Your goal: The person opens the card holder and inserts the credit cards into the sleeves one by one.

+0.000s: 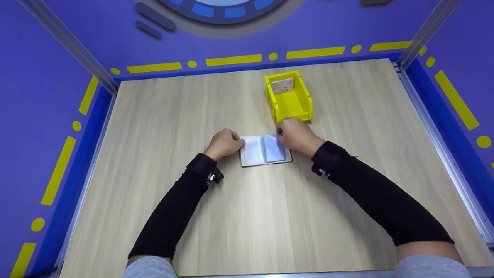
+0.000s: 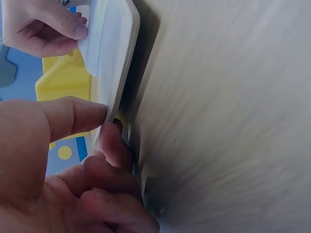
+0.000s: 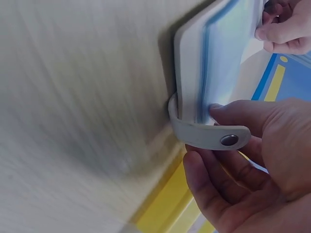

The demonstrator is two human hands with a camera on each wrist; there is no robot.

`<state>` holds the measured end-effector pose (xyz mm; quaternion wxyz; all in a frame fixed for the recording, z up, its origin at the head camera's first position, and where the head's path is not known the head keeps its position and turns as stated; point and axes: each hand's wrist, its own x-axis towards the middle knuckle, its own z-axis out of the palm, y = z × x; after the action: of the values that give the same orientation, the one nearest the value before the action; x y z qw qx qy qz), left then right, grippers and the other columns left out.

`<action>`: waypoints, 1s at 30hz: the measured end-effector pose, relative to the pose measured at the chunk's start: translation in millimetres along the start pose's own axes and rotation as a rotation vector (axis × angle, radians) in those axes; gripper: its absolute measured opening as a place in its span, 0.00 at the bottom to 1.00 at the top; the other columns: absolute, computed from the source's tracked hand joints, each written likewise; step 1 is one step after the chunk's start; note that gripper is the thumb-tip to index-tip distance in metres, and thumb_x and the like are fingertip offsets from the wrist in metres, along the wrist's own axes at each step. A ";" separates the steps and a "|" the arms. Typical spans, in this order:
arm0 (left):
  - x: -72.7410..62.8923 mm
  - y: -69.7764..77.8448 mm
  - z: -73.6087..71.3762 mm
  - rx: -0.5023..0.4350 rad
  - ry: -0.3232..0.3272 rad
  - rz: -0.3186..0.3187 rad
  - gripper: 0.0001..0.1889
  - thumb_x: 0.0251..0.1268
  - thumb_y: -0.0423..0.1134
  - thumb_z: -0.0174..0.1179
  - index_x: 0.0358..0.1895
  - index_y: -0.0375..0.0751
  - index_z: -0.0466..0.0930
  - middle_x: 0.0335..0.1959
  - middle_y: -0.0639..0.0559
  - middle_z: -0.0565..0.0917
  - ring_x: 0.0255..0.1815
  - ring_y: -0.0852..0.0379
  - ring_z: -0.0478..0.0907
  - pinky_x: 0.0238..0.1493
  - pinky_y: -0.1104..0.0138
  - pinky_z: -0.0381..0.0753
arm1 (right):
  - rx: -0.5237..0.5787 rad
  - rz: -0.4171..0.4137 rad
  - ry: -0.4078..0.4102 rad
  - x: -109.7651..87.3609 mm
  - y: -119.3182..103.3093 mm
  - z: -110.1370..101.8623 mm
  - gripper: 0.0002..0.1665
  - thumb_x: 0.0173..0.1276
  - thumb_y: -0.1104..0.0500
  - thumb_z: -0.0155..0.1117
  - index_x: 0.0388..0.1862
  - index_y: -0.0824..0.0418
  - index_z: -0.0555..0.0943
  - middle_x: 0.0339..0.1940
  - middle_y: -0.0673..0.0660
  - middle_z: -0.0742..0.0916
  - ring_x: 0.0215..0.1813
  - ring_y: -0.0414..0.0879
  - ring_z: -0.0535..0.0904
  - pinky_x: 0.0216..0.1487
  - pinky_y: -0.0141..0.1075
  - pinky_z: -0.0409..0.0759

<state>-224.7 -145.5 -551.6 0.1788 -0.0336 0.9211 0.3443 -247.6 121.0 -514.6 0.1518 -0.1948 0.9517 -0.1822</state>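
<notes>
A small card holder (image 1: 252, 152) lies open on the table in the head view, with clear bluish plastic sleeves (image 1: 274, 148) on its right half. My left hand (image 1: 225, 143) pinches its left edge; in the left wrist view the thumb or forefinger (image 2: 82, 116) is on top and other fingers curl beneath. My right hand (image 1: 297, 137) grips the upper right side. In the right wrist view its thumb (image 3: 238, 112) presses on the sleeves, with fingers under the cover. A pale strap (image 3: 206, 136) with a metal snap sticks out beside that thumb.
A yellow bin (image 1: 291, 103) stands just beyond my right hand, its low front side toward me. Against its back wall leans a pale card (image 1: 283, 85) with a small printed pattern. Blue-purple panels (image 1: 231, 46) enclose the wood-grain table (image 1: 185, 116) at the back and both sides.
</notes>
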 end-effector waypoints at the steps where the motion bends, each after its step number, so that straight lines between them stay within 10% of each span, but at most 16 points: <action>1: 1.6 -2.4 1.0 0.000 0.003 0.012 0.14 0.67 0.46 0.65 0.23 0.50 0.79 0.22 0.57 0.74 0.25 0.55 0.71 0.28 0.63 0.67 | 0.010 0.007 -0.015 0.1 0.6 -0.7 0.08 0.78 0.59 0.69 0.41 0.63 0.90 0.32 0.57 0.87 0.37 0.51 0.81 0.41 0.42 0.79; 9: 2.2 -4.8 3.3 0.007 -0.008 0.014 0.15 0.67 0.45 0.64 0.21 0.50 0.76 0.19 0.58 0.72 0.23 0.56 0.70 0.26 0.62 0.66 | 0.045 -0.009 -0.034 -3.2 4.5 -4.6 0.12 0.80 0.57 0.67 0.46 0.61 0.95 0.31 0.55 0.89 0.33 0.48 0.82 0.36 0.38 0.78; 22: 11.5 -13.7 7.9 0.008 -0.006 0.054 0.17 0.66 0.48 0.65 0.18 0.54 0.75 0.16 0.62 0.72 0.21 0.59 0.70 0.25 0.65 0.66 | 0.031 -0.134 0.105 -6.0 3.2 -5.1 0.15 0.80 0.57 0.69 0.58 0.60 0.93 0.52 0.58 0.96 0.53 0.51 0.92 0.61 0.48 0.90; 30: -14.6 10.1 -3.7 0.012 0.000 0.033 0.20 0.71 0.44 0.63 0.18 0.53 0.69 0.16 0.62 0.66 0.21 0.59 0.64 0.26 0.66 0.61 | 0.069 -0.026 0.021 -2.6 4.3 -7.8 0.10 0.77 0.55 0.69 0.41 0.59 0.94 0.32 0.54 0.88 0.37 0.49 0.82 0.40 0.40 0.80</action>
<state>-214.1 -141.0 -537.5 0.1732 -0.0176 0.9236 0.3416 -249.4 128.1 -508.9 0.1461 -0.2000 0.9438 -0.2188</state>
